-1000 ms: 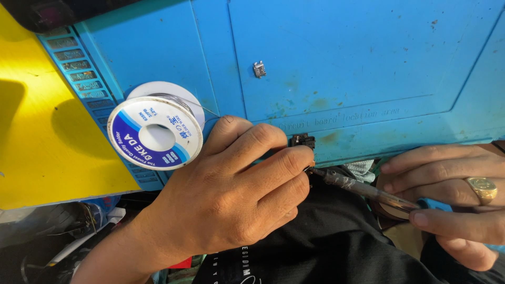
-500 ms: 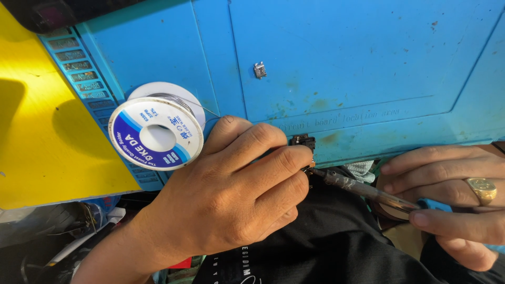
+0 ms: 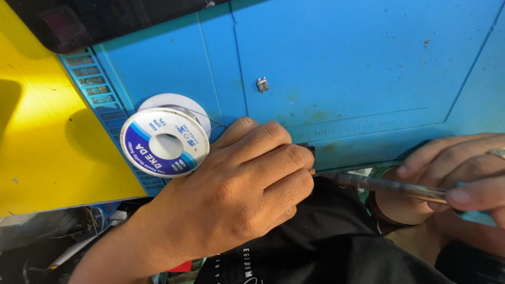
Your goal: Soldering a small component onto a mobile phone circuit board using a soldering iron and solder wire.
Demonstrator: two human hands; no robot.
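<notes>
My left hand [image 3: 247, 189] is curled shut at the front edge of the blue work mat [image 3: 342, 63], pinching a small dark part [image 3: 309, 152] that mostly hides under my fingers. My right hand [image 3: 457, 173], with a ring on one finger, grips a thin tool with a clear handle [image 3: 379, 184]. The tool lies nearly level, and its tip touches or almost touches the dark part. A white and blue spool of solder wire [image 3: 164, 144] lies on the mat just left of my left hand, with a thin strand running toward my fingers.
A small metal clip [image 3: 262, 84] lies alone on the mat further back. A yellow surface [image 3: 47, 147] borders the mat on the left, and a black device [image 3: 105, 21] sits at the top left. Black cloth [image 3: 326, 247] covers my lap, and cables and clutter [image 3: 47, 236] fill the lower left.
My right hand has shifted slightly up and to the right, so the tool lies flatter. My left hand and the spool have stayed put.
</notes>
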